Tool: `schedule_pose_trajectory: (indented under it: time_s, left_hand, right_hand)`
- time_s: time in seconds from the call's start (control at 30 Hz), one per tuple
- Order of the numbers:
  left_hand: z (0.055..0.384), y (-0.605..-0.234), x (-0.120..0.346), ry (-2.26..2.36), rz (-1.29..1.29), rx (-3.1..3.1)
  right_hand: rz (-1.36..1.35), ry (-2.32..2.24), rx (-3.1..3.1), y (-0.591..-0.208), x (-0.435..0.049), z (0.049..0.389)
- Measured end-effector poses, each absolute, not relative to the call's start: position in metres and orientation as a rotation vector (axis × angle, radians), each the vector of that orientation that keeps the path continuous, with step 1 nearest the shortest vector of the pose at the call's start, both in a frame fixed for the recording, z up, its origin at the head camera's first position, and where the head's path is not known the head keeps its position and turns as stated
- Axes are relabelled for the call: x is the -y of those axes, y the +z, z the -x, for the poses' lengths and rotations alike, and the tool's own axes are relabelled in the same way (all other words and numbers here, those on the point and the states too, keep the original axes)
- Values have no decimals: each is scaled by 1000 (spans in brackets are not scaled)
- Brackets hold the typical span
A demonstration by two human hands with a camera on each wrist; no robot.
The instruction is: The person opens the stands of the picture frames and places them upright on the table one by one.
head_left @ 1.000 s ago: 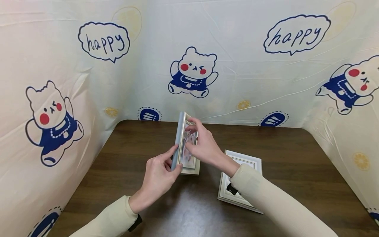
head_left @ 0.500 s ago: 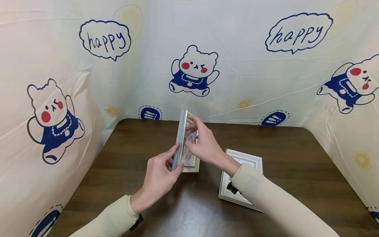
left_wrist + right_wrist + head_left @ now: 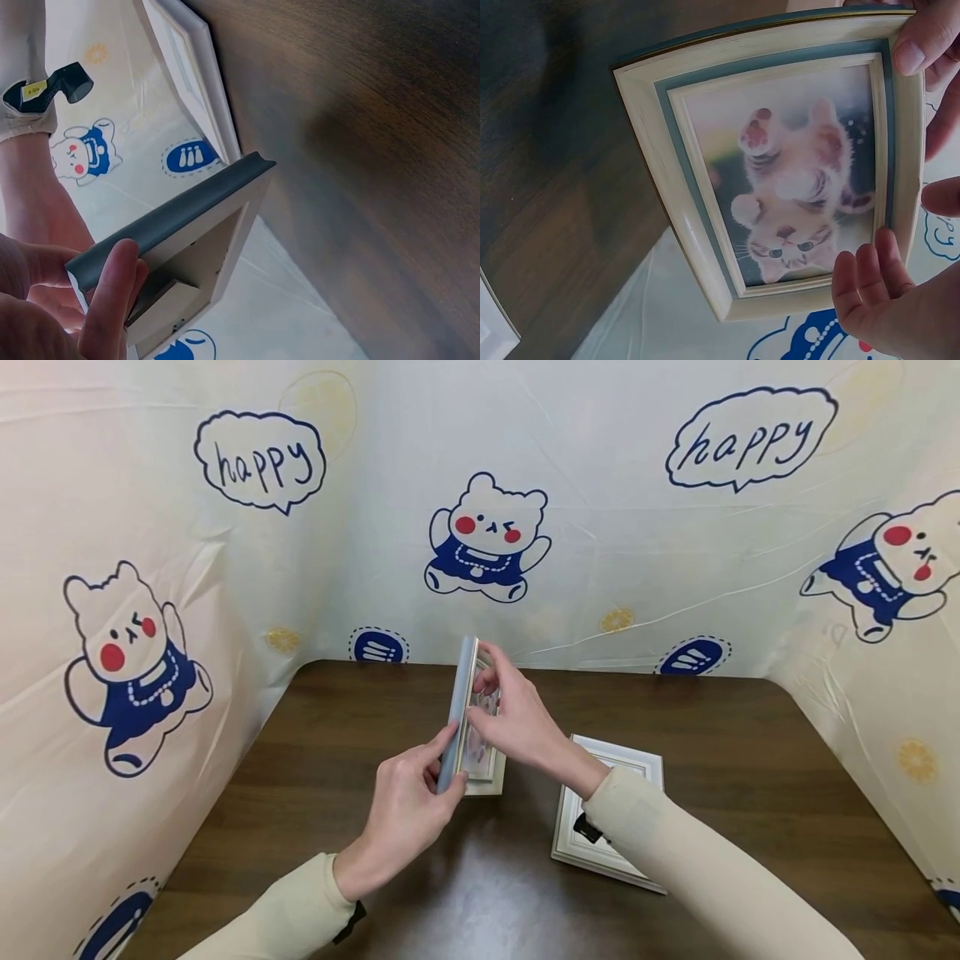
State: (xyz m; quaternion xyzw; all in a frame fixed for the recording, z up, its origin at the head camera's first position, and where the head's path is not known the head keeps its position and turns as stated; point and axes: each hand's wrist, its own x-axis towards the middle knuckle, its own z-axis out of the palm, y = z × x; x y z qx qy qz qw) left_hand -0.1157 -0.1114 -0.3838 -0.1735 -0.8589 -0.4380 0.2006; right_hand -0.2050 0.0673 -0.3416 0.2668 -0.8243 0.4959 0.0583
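A cream picture frame (image 3: 697,247) with a blue-green inner band is tilted up on edge, its blue-grey side (image 3: 454,714) facing the head camera. It bears a photo of a kitten (image 3: 795,187). My left hand (image 3: 408,797) pinches its near lower corner between thumb and fingers. My right hand (image 3: 517,718) grips its right part, with curled fingers on the front face and the thumb at the outer edge. From the left wrist view, the frame's recessed back (image 3: 187,277) shows, with a small pale panel inside.
A second frame, white (image 3: 607,852), lies on the brown wooden table (image 3: 330,718) to the right, partly covered by my right forearm. A printed cloth (image 3: 637,552) with bears and "happy" bubbles rises behind and along both sides of the table.
The picture frame has turned slightly, so its side shows more and its photo less in the head view. Both hands keep their hold, with the right thumb a touch higher.
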Motion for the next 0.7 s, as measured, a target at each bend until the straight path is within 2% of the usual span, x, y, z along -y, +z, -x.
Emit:
schedule_pose_trajectory:
  time_s: [0.7]
  left_hand:
    - [116, -382, 105, -1081, 503, 2390]
  right_hand:
    - [-769, 1545, 2556, -331, -65, 206]
